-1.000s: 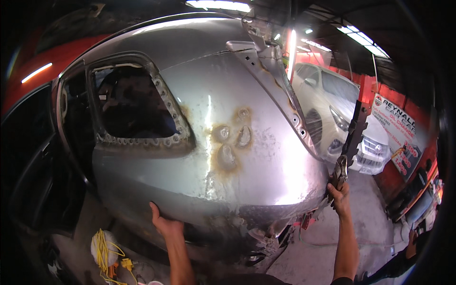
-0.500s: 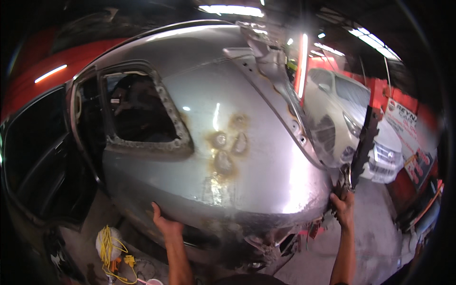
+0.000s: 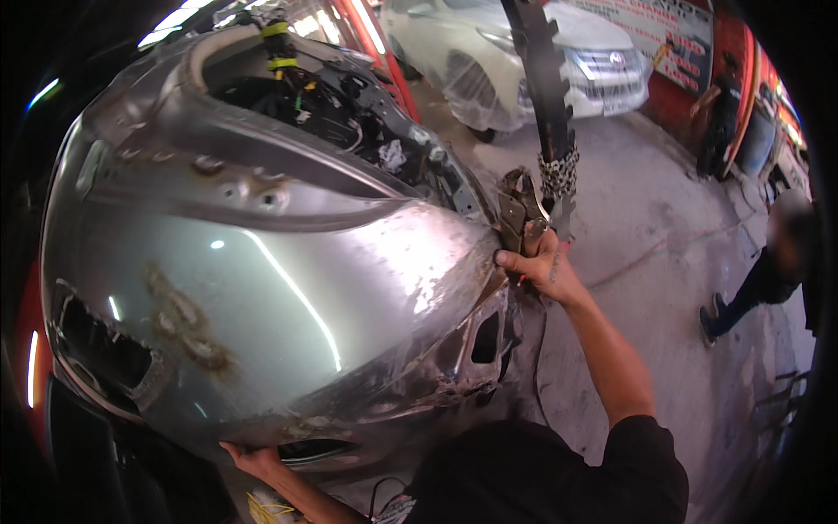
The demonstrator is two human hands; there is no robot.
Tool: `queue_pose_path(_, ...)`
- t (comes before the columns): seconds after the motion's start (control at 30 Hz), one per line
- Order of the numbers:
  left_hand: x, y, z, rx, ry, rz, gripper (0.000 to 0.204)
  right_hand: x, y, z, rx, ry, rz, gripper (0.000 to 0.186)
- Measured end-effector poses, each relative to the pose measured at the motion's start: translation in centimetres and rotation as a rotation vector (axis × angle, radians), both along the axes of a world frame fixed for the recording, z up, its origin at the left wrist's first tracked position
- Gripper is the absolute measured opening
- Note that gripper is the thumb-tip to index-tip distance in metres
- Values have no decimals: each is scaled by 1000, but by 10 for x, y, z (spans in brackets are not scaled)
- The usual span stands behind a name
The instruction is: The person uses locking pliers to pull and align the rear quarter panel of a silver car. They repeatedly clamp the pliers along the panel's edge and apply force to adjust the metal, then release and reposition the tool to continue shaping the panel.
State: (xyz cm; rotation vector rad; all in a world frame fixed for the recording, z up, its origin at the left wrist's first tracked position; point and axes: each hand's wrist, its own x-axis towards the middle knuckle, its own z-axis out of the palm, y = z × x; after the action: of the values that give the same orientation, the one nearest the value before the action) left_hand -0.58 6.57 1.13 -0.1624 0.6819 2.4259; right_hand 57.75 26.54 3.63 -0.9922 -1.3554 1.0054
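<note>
A bare-metal car rear quarter panel [image 3: 288, 288], silver grey with brown heat-marked dents, fills the middle and left. My left hand [image 3: 253, 460] rests against its lower edge, beside a dark slot; the hand looks stretched out and holds nothing I can see. At the panel's right corner my right hand [image 3: 550, 269] closes on a metal pull clamp [image 3: 515, 208], its thumb against the corner; some fingers are hidden. Just beyond the clamp, a chain [image 3: 559, 177] wraps round a dark notched post [image 3: 543, 79].
A white car [image 3: 524, 61] partly under clear plastic stands behind. Wiring and dark parts [image 3: 349, 109] fill the body's rear opening. On the right, a person [image 3: 777, 253] is on the concrete floor [image 3: 646, 253]. Yellow cable [image 3: 266, 506] lies at the lower left.
My view has swung to the right, bringing the rear opening and another person into sight. My right hand is still at the clamp; my left is still at the panel's lower edge.
</note>
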Motion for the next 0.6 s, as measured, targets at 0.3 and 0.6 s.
queue_pose_path(0.3, -68, -35, -30, -158, 192, 46, 63, -29, -9, -1, 2, 379, 108, 54)
queue_pose_path(0.6, -50, -51, -19, -912, 1080, -13, 44, 5, 7, -22, -243, 457, 579, 52)
